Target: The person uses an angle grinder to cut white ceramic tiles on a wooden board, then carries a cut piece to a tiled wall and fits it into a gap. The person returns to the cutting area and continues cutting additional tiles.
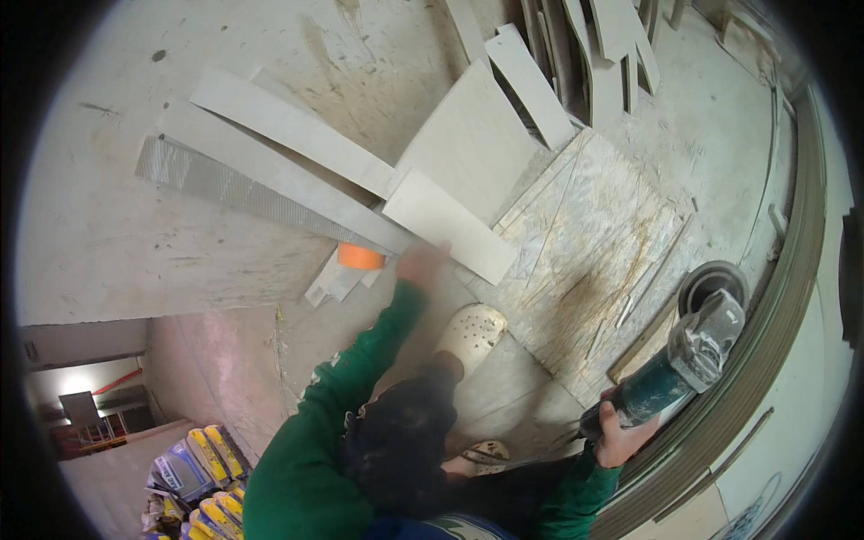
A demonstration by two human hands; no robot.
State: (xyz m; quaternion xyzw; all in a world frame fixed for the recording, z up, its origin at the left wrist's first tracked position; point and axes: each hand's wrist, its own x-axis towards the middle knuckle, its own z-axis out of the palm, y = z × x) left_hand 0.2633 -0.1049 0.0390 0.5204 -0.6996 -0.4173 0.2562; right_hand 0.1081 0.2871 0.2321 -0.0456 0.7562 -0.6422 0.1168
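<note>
My right hand (623, 434) is wrapped round the body of a dusty green angle grinder (657, 382), whose round guard and disc end (714, 283) points away from me at the right. Reaching forward, my left hand (421, 264) is smeared by motion, and its fingers cannot be made out. It is at the near edge of a short pale tile strip (450, 225), beside the end of a longer tile strip (279, 175). Whether it grips either one is unclear. An orange object (360, 256) lies just left of that hand, by small tile offcuts (335, 281).
A scratched, dusty board (594, 216) lies ahead of my shoe (474, 337). Beyond are a larger tile (472, 135) and several leaning offcuts (594, 54). Long stacked profiles (765, 378) run along the right. Yellow and grey bags (202, 468) are piled at lower left.
</note>
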